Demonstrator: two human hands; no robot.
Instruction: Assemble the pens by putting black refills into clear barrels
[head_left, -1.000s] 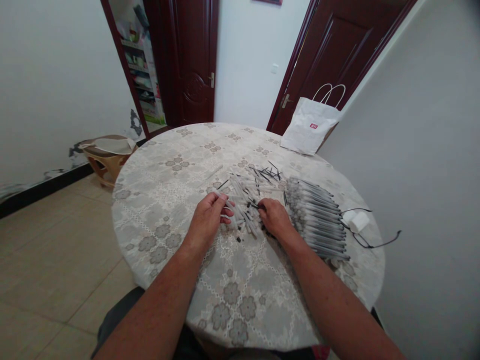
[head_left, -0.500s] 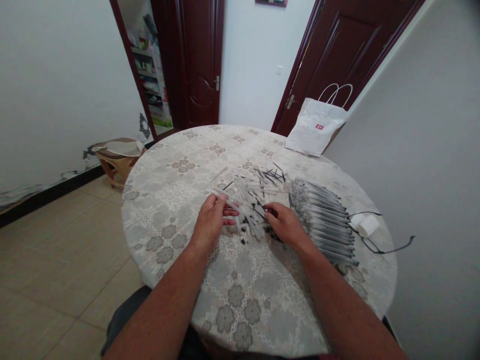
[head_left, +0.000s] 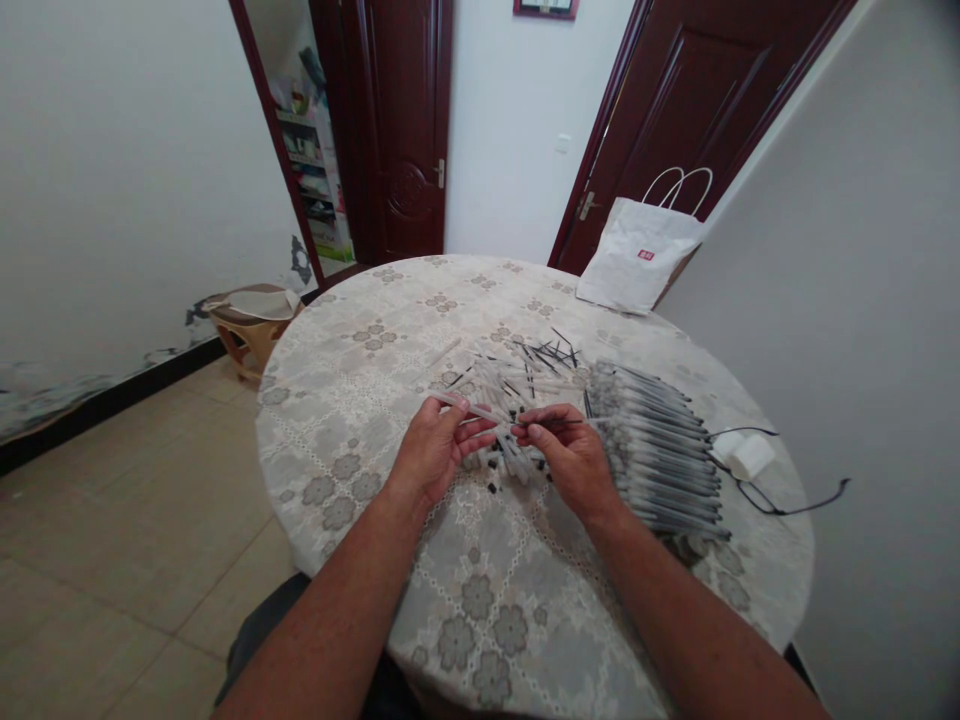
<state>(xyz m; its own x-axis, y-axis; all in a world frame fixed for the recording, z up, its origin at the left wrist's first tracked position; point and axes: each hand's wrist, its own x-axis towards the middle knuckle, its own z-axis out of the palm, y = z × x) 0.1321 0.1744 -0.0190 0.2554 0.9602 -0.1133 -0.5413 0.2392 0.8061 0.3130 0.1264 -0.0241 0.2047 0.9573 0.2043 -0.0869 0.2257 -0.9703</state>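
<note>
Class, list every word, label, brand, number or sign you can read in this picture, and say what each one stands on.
White paper bag: a small red label with white marks, too small to read.
Framed picture on the wall above the door: cut off and too blurred to read.
Shelves seen through the open doorway: packets with print, too blurred to read.
Pens piled on the table: no print can be made out.
Nothing here can be read outright.
</note>
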